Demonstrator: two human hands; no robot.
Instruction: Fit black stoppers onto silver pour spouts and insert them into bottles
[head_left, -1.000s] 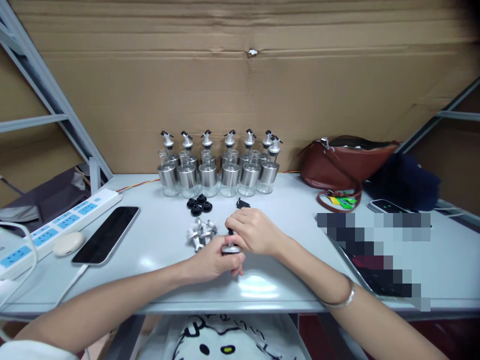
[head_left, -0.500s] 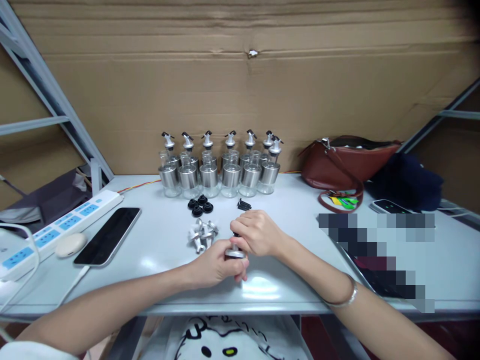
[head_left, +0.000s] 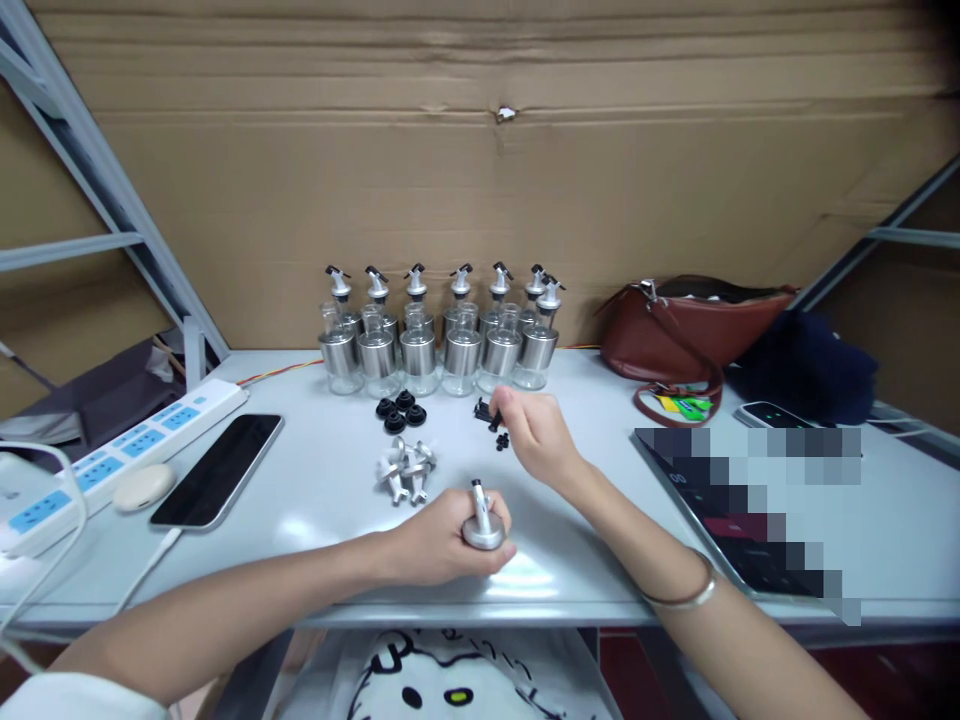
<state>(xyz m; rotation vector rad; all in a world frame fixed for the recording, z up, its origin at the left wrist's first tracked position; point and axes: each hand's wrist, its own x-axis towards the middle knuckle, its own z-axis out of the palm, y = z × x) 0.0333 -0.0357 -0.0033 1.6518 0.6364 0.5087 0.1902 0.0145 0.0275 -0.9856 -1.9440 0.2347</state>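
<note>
My left hand (head_left: 441,538) is closed around a silver pour spout (head_left: 484,532), whose narrow neck with a black tip points up. Ahead of it and to the right, my right hand (head_left: 541,435) pinches a small black lever-like piece (head_left: 494,421) between thumb and fingertips. Right beside those fingertips lie more thin black pieces (head_left: 481,407) and some tiny black bits (head_left: 502,441). A cluster of loose silver spout tops (head_left: 405,468) rests left of my hands. Behind that cluster sit several round black stoppers (head_left: 394,421).
Glass bottles with steel sleeves (head_left: 377,353) stand in rows at the back, some with pour spouts fitted. On the left are a phone (head_left: 219,472), a white round case (head_left: 145,489) and a power strip (head_left: 120,470). A brown bag (head_left: 686,330) and a partly blurred tablet (head_left: 697,500) occupy the right.
My right hand has let go of the spout and moved forward to the black pieces, where it now pinches one. The left hand keeps the spout, which now shows openly.
</note>
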